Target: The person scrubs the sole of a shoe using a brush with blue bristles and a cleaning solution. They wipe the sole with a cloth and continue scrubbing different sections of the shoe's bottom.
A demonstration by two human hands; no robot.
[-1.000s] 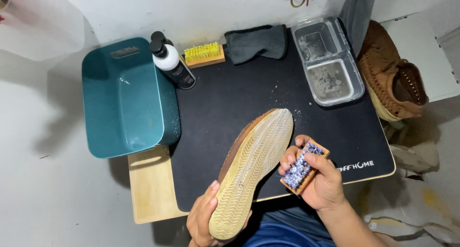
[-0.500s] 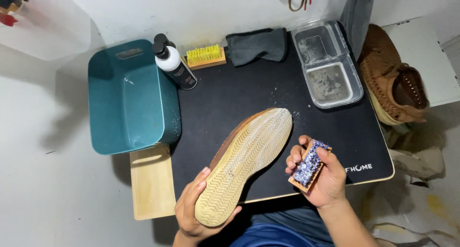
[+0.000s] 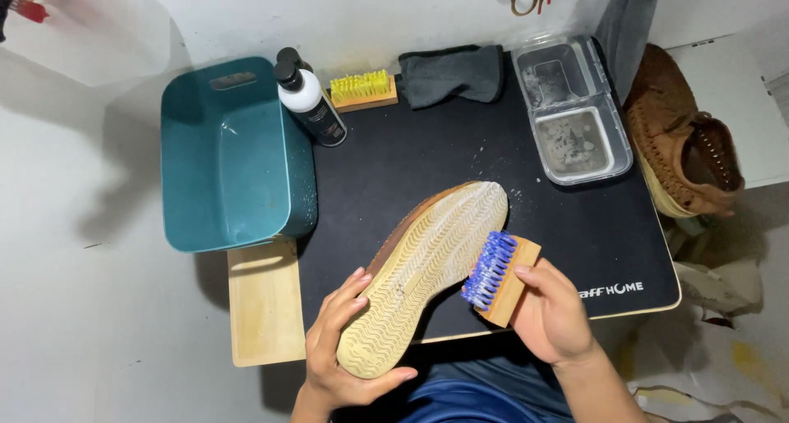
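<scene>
Head view: left-hand fingers cradle the upturned shoe.

We saw a black-and-white pump bottle with a dark label beside the teal tub, and white lettering printed on the black mat.

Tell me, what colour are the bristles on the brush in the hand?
Blue, on the wooden-backed brush in the right hand; head view.

tan ridged sole, blue-bristled brush, teal tub, black mat
</scene>
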